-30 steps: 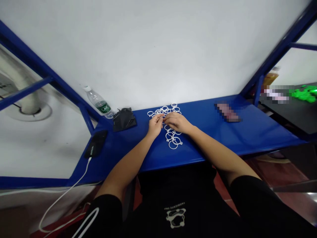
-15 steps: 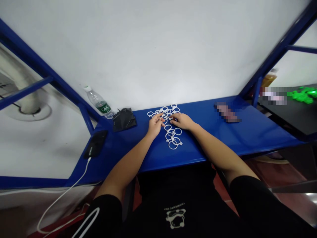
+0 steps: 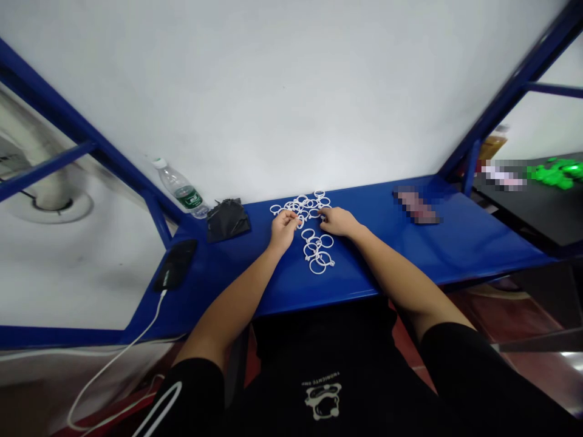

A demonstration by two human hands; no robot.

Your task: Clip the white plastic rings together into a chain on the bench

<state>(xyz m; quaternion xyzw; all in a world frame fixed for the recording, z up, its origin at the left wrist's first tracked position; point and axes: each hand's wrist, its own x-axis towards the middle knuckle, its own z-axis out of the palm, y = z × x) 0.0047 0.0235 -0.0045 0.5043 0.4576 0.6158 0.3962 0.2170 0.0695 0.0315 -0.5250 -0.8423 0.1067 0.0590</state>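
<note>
My left hand (image 3: 284,229) is closed, its thumb and fingertips pinching a white curtain ring (image 3: 300,222) that stands tilted. Opposite it, my right hand (image 3: 337,221) has its fingers curled together at the edge of another white curtain ring (image 3: 314,213); its grip is partly hidden by the fingers. Beyond both hands lies a loose cluster of white rings (image 3: 291,206) with small eyelets, some overlapping. Nearer my body, several more rings (image 3: 317,266) lie in a group on the blue table (image 3: 355,273).
To the left are a crumpled black bag (image 3: 228,220), a clear water bottle (image 3: 184,191) against the white wall (image 3: 291,109), and a black device (image 3: 175,264) with a white cable (image 3: 152,325). A blurred-out item (image 3: 416,205) lies right. Blue frame bars (image 3: 510,85) rise at both sides.
My right hand has shifted slightly right, away from the left, and a ring now shows by its fingertips. My left hand has drawn its fingers closer together around its ring.
</note>
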